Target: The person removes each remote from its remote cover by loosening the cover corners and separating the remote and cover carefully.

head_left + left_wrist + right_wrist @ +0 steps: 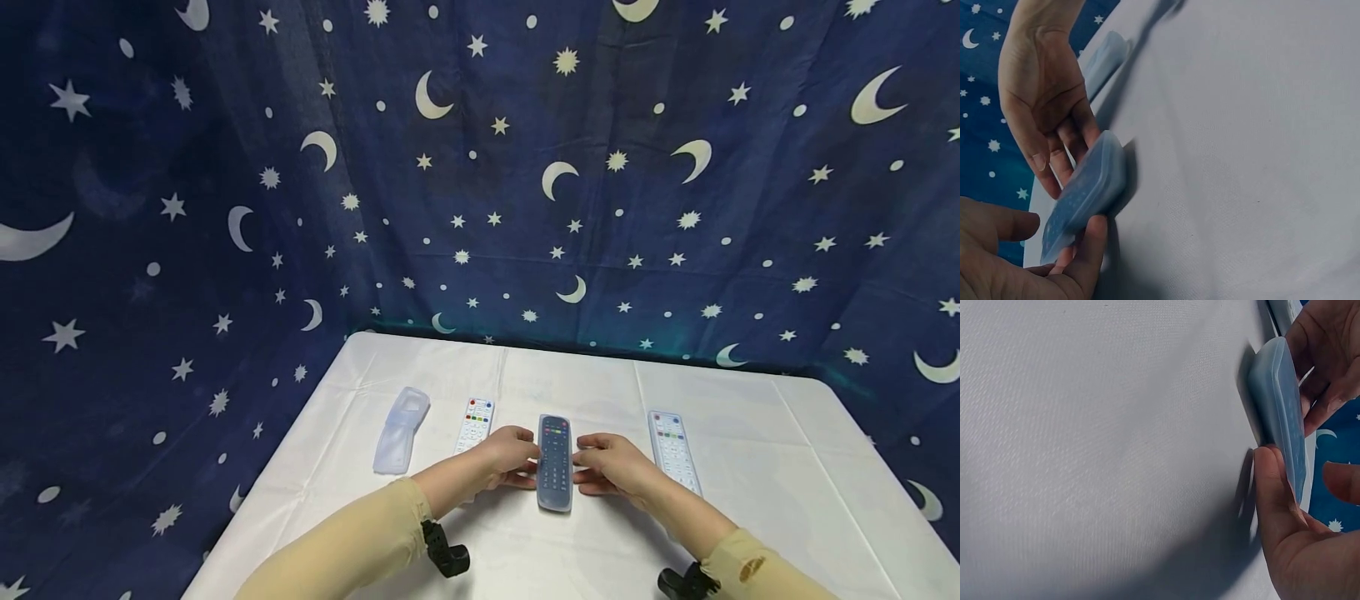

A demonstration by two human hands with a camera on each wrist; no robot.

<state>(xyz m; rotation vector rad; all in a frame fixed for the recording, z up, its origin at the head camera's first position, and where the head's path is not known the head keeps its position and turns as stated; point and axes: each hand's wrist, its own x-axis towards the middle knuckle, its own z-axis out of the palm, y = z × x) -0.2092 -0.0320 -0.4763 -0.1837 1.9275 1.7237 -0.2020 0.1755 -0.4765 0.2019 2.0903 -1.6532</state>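
Left hand (508, 457) and right hand (617, 467), fingers loosely extended, thumbs clear, touch opposite edges of one dark-grey oblong remote in translucent cover (555, 463), between them. White cloth-covered table (540, 571) also has two white oblong remotes (475, 422) (674, 450), one translucent bluish sleeve (400, 435).

The left hand (510, 457) is just left of the dark remote (555, 467) and the right hand (613, 468) just right, their fingers reaching inward to its edges, forearms slanting in from its near side.
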